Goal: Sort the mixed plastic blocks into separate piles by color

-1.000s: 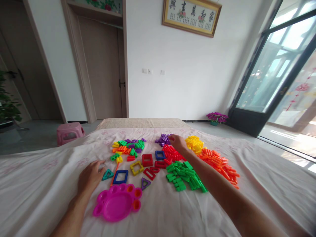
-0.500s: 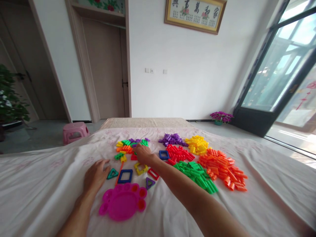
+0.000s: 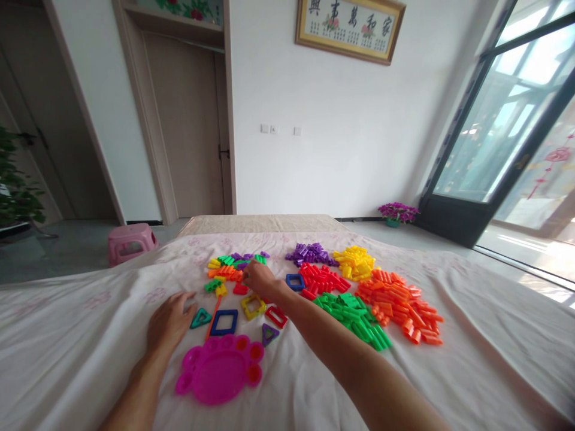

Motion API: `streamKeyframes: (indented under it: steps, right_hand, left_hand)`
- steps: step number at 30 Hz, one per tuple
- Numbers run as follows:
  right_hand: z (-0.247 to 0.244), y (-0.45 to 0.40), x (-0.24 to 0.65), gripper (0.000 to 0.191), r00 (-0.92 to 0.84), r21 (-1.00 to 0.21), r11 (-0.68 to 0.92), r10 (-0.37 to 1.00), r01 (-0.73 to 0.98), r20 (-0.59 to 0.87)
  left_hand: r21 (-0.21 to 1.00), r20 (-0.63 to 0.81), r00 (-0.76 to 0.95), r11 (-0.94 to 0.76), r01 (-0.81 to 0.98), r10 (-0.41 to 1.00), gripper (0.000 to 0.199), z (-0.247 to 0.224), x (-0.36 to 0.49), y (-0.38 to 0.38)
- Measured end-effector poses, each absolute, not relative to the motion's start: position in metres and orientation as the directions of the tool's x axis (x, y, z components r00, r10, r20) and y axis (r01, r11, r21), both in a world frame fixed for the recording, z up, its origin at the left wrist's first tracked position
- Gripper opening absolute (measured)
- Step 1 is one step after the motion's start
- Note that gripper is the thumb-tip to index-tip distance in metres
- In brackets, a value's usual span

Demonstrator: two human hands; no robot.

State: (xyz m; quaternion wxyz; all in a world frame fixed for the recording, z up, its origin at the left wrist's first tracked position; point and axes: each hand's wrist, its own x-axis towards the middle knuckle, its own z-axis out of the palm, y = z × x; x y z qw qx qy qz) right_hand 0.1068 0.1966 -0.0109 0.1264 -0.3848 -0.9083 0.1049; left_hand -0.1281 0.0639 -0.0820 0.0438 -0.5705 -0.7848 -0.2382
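My right hand (image 3: pixel 260 280) reaches across to the near right edge of a mixed pile of small plastic building pieces (image 3: pixel 224 273) in green, yellow, orange and purple. Its fingers are curled together, and what they hold, if anything, is hidden. Just below the fingertips lies a red piece (image 3: pixel 240 288). My left hand (image 3: pixel 169 320) lies on the cloth with thumb and fingers apart, beside a teal triangle frame (image 3: pixel 200 318). Between my arms are a blue square frame (image 3: pixel 224 322), a yellow frame (image 3: pixel 253 306), a red frame (image 3: pixel 276 316) and a purple triangle (image 3: pixel 270 334).
A pink palette tray (image 3: pixel 220 378) lies nearest me. To the right are sorted heaps of purple (image 3: pixel 312 254), yellow (image 3: pixel 354 263), red (image 3: pixel 324 279), green (image 3: pixel 353 317) and orange pieces (image 3: pixel 402 305). A small blue square frame (image 3: pixel 295 282) lies beside the red heap.
The view has turned slightly right. My right hand has shifted a little right against the pile, its fingers look more curled, and more of the red piece shows. My left hand stays by the teal triangle.
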Motion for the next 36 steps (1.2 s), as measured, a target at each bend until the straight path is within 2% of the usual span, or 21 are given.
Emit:
streamKeyframes:
  steps: [5,8,12,18,23,27,32,36]
  right_hand:
    - [0.000,0.196,0.148,0.029,-0.513,-0.551,0.596,0.797,0.584,0.319]
    - [0.004,0.194,0.197,0.033,-0.424,-0.686,0.527,0.841,0.502,0.336]
    - [0.003,0.188,0.274,0.030,-0.383,-0.765,0.459,0.874,0.451,0.299]
    - [-0.009,0.170,0.359,0.029,-0.365,-0.764,0.425,0.893,0.486,0.264]
    - [-0.010,0.166,0.375,0.022,-0.306,-0.759,0.430,0.899,0.488,0.312]
    - [-0.004,0.168,0.344,0.021,-0.274,-0.747,0.445,0.895,0.494,0.353]
    - [-0.001,0.166,0.261,0.028,-0.394,-0.708,0.525,0.845,0.473,0.363]
    - [-0.001,0.165,0.189,0.034,-0.503,-0.562,0.594,0.799,0.575,0.330]
  left_hand:
    - [0.317,0.341,-0.340,0.233,0.919,0.876,0.044,-0.081,-0.127,0.064]
    - [0.315,0.339,-0.337,0.232,0.921,0.878,0.045,-0.081,-0.127,0.064]
    - [0.313,0.325,-0.333,0.232,0.921,0.885,0.047,-0.082,-0.128,0.065]
    - [0.325,0.330,-0.328,0.220,0.920,0.885,0.048,-0.086,-0.133,0.066]
    - [0.335,0.314,-0.329,0.220,0.916,0.891,0.048,-0.087,-0.134,0.068]
    - [0.329,0.327,-0.326,0.216,0.919,0.887,0.049,-0.086,-0.132,0.068]
    - [0.321,0.349,-0.325,0.213,0.923,0.879,0.046,-0.083,-0.129,0.066]
    - [0.326,0.356,-0.336,0.221,0.919,0.872,0.044,-0.083,-0.129,0.065]
